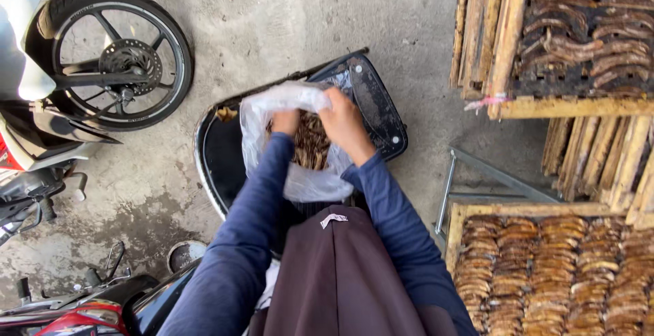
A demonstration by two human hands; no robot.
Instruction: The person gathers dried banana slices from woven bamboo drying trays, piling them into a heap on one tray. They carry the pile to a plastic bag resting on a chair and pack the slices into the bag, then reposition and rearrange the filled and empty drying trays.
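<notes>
Gripping the rim of a clear plastic bag (pixel 300 172), both hands keep its mouth spread so the brown dried strips (pixel 312 142) inside stay exposed. Left hand (pixel 285 122) has its fingers curled into the rim; right hand (pixel 346 122) has fingers pinched over the far edge. The bag rests in a black open compartment (pixel 218 152) on the concrete floor (pixel 286 23). Wooden drying racks (pixel 545 268) stand close to the right, a motorcycle wheel (pixel 112 57) to the left.
</notes>
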